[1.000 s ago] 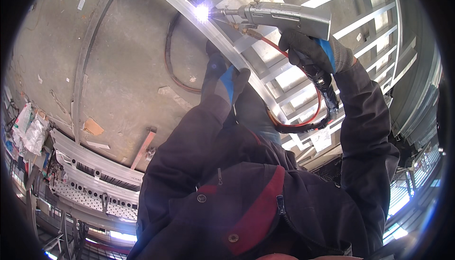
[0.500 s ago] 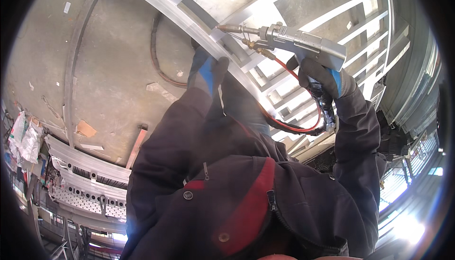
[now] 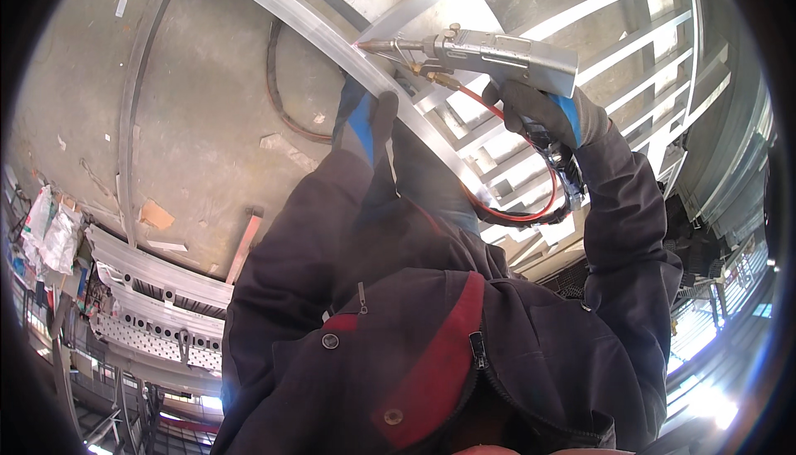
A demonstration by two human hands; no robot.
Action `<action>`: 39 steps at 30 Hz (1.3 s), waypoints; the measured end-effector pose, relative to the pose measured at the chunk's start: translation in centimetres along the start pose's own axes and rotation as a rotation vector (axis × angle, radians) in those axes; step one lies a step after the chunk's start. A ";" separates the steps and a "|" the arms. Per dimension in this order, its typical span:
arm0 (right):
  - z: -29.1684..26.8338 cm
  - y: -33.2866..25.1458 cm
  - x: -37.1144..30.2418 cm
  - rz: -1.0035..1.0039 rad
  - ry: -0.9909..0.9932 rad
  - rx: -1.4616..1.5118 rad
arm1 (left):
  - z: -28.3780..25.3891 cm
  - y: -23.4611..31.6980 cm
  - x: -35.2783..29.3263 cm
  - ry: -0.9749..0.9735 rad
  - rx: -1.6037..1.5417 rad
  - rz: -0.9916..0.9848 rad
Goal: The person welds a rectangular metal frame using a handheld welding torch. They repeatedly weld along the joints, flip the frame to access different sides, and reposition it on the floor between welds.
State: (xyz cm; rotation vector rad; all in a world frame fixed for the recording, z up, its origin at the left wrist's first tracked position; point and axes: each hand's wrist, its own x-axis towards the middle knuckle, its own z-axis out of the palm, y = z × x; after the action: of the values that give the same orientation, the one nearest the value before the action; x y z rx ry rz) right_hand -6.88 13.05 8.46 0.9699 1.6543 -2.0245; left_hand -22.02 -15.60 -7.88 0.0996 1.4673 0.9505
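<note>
The right hand (image 3: 543,111), gloved, wraps its fingers around the grip of one grey welding gun (image 3: 485,53); the grip itself is hidden. The left hand (image 3: 365,123), fingers pressed together, rests against one curved metal rail (image 3: 332,40). The gun's nozzle touches that rail. One red hose (image 3: 531,206) loops below.

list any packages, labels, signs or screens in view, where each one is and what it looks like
Crumpled white plastic bags with coloured patches: far left edge, bunched beside the stacked metal parts.
Flat brown cardboard scrap: on the grey concrete floor, left of the dark sleeve.
Small white paper scrap: upper left on the floor, narrow and rectangular.
No signs or screens show.
</note>
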 end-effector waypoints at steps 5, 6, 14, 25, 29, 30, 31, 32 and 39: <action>-0.9 1.5 0.2 0.150 -0.031 0.088 | 0.2 0.8 -0.4 0.002 -0.075 -0.087; -1.0 1.8 0.3 0.129 -0.044 0.088 | 0.2 0.9 -0.5 0.004 -0.086 -0.093; -1.2 3.8 1.1 0.074 -0.070 0.201 | 0.5 1.6 -0.6 0.013 -0.118 -0.094; -0.6 2.4 1.4 0.063 -0.062 0.113 | 2.0 0.7 -0.7 0.156 -0.237 -0.010; -0.6 1.9 1.1 0.036 -0.016 0.055 | 2.8 -0.8 -0.2 0.253 -0.345 0.020; -0.5 1.8 1.1 0.067 -0.017 0.072 | 2.8 -1.0 -0.1 0.256 -0.354 0.016; -0.5 1.8 1.0 0.099 -0.019 0.089 | 2.7 -1.2 0.0 0.250 -0.346 -0.003; -0.4 1.7 0.9 0.130 -0.021 0.106 | 2.7 -1.3 0.0 0.250 -0.349 -0.010; -0.4 1.6 0.7 0.096 -0.023 0.042 | 2.9 0.2 -0.4 0.246 -0.343 0.019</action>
State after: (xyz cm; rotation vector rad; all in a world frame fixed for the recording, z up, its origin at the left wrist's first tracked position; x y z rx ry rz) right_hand -6.22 13.09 6.82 1.0168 1.5295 -2.0062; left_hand -19.53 -14.34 -6.96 -0.2626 1.5050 1.2503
